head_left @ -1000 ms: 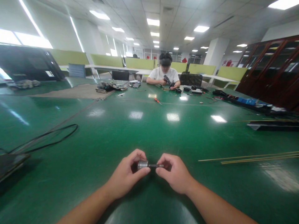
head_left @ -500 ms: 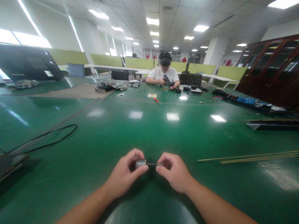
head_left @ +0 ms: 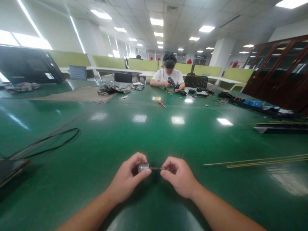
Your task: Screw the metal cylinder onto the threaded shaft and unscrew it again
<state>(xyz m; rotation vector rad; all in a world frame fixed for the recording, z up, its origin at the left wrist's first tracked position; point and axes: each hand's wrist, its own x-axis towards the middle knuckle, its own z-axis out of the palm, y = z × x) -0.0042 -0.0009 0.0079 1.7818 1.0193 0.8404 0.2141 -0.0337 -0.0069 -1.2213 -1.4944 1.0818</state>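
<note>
Low over the green table, my left hand is closed on a small silver metal cylinder, thumb in front and fingers behind. From the cylinder's right end a thin dark shaft runs level towards my right hand. The right thumb and fingers pinch the shaft's far end, where a slightly thicker part is mostly covered by the fingertips. Whether cylinder and shaft are one piece or two cannot be made out.
Thin brass-coloured rods lie at my right, below a dark tray. A black cable loop is on the left. Farther off lies an orange screwdriver. Across the table sits a person holding a dark tool.
My left hand and the cylinder have shifted very slightly left. My right hand stays nearly in place, still pinching the shaft's end.
</note>
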